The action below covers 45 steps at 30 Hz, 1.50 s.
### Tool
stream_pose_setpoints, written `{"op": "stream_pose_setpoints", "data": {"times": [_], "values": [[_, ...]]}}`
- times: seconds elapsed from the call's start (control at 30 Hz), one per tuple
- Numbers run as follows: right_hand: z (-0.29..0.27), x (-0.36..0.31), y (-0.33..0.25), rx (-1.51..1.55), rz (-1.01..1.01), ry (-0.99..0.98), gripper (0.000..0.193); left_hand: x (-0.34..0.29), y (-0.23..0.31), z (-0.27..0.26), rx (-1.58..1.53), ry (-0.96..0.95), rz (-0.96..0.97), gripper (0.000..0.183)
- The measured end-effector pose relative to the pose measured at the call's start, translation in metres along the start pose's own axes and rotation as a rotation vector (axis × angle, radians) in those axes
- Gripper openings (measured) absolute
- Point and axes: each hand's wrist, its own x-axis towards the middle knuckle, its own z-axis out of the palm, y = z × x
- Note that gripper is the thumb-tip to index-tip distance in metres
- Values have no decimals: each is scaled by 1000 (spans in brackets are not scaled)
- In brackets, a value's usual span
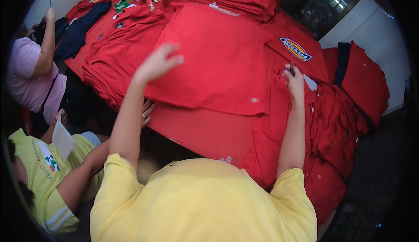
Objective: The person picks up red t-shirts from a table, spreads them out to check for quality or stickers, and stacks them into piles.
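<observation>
A red T-shirt (214,63) lies spread out before me, collar at the far side, a small patch near its hem. Over its left part hovers my left hand (162,62), slightly blurred, its fingers apart and holding nothing. Beyond the shirt's right edge, my right hand (295,78) is closed round a small dark tool (292,69); its exact kind is too small to make out. Just past that hand lies red cloth with a large oval logo patch (295,49).
Red shirts are piled at the left (118,59), at the back (227,0) and at the right (334,124). A red tabletop (200,126) shows at the near side. Two people are at my left; one in yellow-green (43,172) holds a white sheet (63,139) and rests a hand on the table edge.
</observation>
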Motion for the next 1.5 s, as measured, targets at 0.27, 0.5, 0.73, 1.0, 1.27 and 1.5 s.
{"op": "stream_pose_setpoints", "data": {"times": [0.27,0.5,0.73,1.0,1.27,1.5], "values": [[5,-102,56,-392,-66,-331,27,-85,-55,36,597,112,-225,53],[17,-110,97,-343,-48,0,17,-50,-76,8,521,6,-336,29],[0,-95,75,-506,-47,86,11,-38,-109,-5,188,170,-340,29],[19,-113,50,-627,-2,-58,22,-57,-72,25,475,300,-440,27],[5,-148,49,-854,-14,158,19,-79,-72,19,276,368,-375,26],[-17,-143,55,-567,111,10,16,-91,-114,-13,-245,-11,-344,50]]}}
